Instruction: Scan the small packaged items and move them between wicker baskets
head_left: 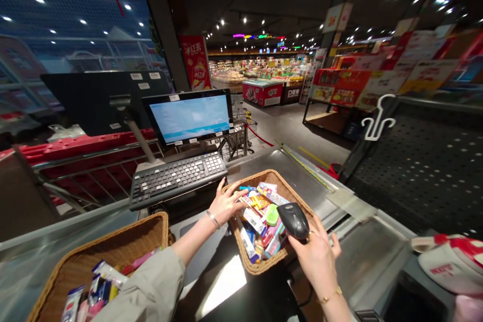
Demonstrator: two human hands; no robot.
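Note:
A brown wicker basket [277, 177] full of small packaged goods stands on the counter in front of me. My left hand [224, 205] reaches over its left rim with the fingers spread, their tips at the colourful packets; I cannot tell if they touch. In my right hand [317, 251] is a black barcode scanner [293, 220], its head over the basket's right side. A bright green packet [271, 215] lies among the goods just left of the scanner. Below my left forearm, a second wicker basket [109, 239] holds several packets, partly hidden by my sleeve.
Behind the baskets are a black keyboard [179, 176] and a lit monitor [192, 118]. A metal counter [358, 246] runs along the right, near a black perforated panel [422, 171] with a white hanger [378, 118]. A red-and-white item [449, 266] lies at the right edge.

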